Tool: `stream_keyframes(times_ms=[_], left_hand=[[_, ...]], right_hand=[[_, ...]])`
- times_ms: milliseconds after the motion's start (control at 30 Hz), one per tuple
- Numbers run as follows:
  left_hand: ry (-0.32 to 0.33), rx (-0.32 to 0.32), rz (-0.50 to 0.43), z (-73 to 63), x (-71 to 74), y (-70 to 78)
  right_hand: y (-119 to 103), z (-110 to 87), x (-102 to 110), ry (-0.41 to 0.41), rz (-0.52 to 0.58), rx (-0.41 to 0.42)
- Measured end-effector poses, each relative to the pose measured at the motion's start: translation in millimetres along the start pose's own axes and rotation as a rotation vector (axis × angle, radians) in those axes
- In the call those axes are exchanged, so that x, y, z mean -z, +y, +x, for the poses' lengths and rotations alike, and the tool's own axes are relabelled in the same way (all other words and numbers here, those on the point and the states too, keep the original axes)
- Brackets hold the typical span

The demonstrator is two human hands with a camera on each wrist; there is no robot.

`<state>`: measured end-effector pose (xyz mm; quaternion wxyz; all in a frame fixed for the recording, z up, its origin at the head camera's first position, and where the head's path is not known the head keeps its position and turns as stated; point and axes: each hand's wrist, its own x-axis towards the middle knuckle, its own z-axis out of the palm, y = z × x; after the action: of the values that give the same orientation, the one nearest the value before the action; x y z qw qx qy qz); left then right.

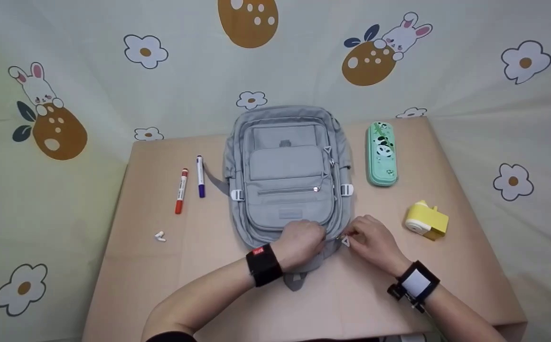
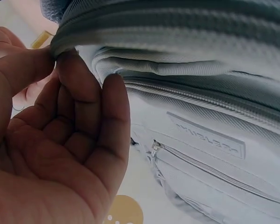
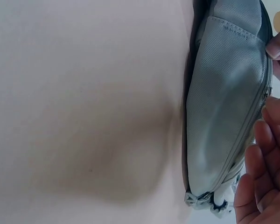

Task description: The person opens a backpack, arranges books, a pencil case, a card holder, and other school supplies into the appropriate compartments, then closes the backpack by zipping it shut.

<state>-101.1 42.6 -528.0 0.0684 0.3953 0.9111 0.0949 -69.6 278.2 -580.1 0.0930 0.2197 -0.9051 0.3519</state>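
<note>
Rabbit-print backdrop, backpack lying on the worktop

Its long axis runs away from me, bottom end closest. My left grip pinches its edge there; my right grip pinches the zip pull, which sits between both hands at the bottom-right corner, nearer the right.

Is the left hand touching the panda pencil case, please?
No, the left hand pinches the gray backpack, away from the panda pencil case.

Red marker, indigo-tipped marker — near, panda case
</note>
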Motion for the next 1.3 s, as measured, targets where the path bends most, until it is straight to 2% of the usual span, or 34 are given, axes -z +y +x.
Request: stream_keyframes(times_ms=[167,467,600,733,833,1000,1167,1300], left_hand=[[-0.009,0.002,-0.016,-0.3,-0.2,-0.6],[-0.038,0.006,-0.022,-0.2,0.2,-0.2],[-0.034,-0.003,-0.038,0.3,1.3,-0.1],[-0.033,0.003,-0.042,2.8,3.2,-0.8],[-0.034,0.016,-0.049,9.3,5.4,-0.5],[-0.008,0.042,-0.046,27.4,7.7,2.5],[-0.006,0.051,-0.001,44.6,3.9,7.9],[-0.016,0.05,0.04,51.4,-1.1,11.5]], right_hand=[[9,4.1,8,-0.011,-0.034,-0.027],[41,16.3,19,-0.006,-0.086,-0.2],[44,19.5,21,-0.013,-0.07,-0.247],[44,20.0,22,-0.018,-0.059,-0.257],[44,20.2,22,-0.013,-0.049,-0.263],[44,21.3,21,0.002,-0.03,-0.265],[44,21.6,21,-0.007,-0.036,-0.269],[45,21.6,21,-0.006,-0.039,-0.266]])
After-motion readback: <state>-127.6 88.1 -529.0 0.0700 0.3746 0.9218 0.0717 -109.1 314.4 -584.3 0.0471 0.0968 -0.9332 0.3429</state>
